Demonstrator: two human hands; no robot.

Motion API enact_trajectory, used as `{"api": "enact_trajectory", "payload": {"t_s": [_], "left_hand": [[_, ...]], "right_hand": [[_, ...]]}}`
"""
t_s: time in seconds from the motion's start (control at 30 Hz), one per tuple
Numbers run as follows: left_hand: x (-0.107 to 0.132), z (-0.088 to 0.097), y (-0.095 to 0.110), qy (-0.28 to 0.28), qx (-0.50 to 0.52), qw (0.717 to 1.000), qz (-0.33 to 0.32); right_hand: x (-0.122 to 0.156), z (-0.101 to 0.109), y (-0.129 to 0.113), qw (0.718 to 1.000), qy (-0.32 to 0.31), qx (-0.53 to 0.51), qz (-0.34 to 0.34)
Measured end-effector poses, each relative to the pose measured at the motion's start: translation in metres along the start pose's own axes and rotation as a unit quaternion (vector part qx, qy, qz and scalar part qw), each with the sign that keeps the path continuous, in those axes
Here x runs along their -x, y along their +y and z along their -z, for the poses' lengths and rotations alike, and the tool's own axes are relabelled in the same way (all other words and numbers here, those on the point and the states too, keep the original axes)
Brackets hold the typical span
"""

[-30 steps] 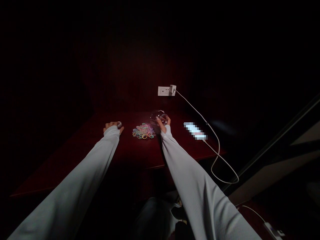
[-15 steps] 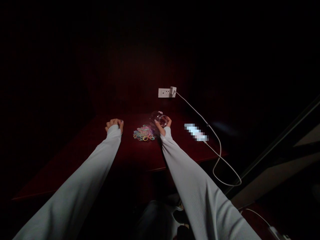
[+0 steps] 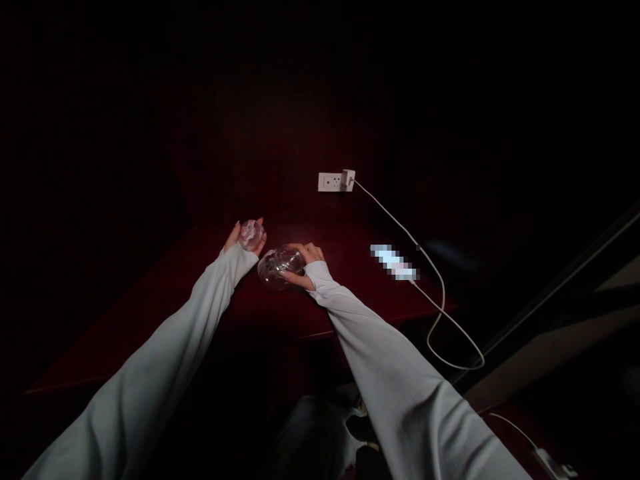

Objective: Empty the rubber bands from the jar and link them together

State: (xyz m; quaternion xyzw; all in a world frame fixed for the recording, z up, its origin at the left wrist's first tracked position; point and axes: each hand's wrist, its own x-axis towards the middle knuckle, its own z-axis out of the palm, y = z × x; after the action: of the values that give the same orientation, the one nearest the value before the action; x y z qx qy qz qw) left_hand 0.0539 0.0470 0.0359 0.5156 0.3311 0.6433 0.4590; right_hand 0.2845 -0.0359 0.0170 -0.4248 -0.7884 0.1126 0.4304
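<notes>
My right hand (image 3: 311, 263) is wrapped around the neck of a clear jar (image 3: 275, 270), which is tilted on its side just above the table. In my left hand (image 3: 232, 239) lies a round clear lid (image 3: 251, 235) with a pinkish-white pattern, cupped between thumb and fingers. The lid is apart from the jar, up and to its left. The pile of small coloured bands does not show now; the jar covers the place where they lay, and whether any are inside cannot be made out.
The dark red table (image 3: 340, 293) ends at a near edge. On its right lies a blurred, lit phone-like device (image 3: 393, 262), joined by a white cable (image 3: 440, 293) to a charger (image 3: 349, 178) in the wall socket (image 3: 329, 182). The cable hangs past the table's right side.
My right hand has brought the jar left and nearer, over the spot of the coloured bands. My left hand has moved right and turned up, now showing the lid in it.
</notes>
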Motion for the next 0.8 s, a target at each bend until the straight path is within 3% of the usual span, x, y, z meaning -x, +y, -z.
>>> {"api": "enact_trajectory", "payload": {"t_s": [0.1,0.17,0.3,0.47,0.67,0.8], "left_hand": [[0.013,-0.016,0.011,0.002,0.101,0.993,0.067],[0.020,-0.026,0.017,-0.010,0.125,0.989,0.075],[0.028,-0.034,0.021,-0.080,0.094,0.990,0.074],[0.036,-0.037,0.018,-0.141,0.082,0.987,0.015],[0.040,-0.038,0.009,-0.199,0.025,0.977,0.076],[0.034,-0.036,-0.001,-0.227,-0.024,0.970,0.079]], "right_hand": [[0.000,-0.003,-0.003,0.999,-0.033,0.027,0.017],[0.000,-0.004,-0.004,0.998,-0.049,0.041,0.026],[-0.001,-0.003,-0.006,0.994,-0.078,0.056,0.041],[-0.002,-0.003,-0.009,0.993,-0.087,0.072,0.032],[-0.004,-0.004,-0.012,0.988,-0.110,0.104,0.034],[-0.005,-0.004,-0.013,0.982,-0.130,0.133,0.019]]}}
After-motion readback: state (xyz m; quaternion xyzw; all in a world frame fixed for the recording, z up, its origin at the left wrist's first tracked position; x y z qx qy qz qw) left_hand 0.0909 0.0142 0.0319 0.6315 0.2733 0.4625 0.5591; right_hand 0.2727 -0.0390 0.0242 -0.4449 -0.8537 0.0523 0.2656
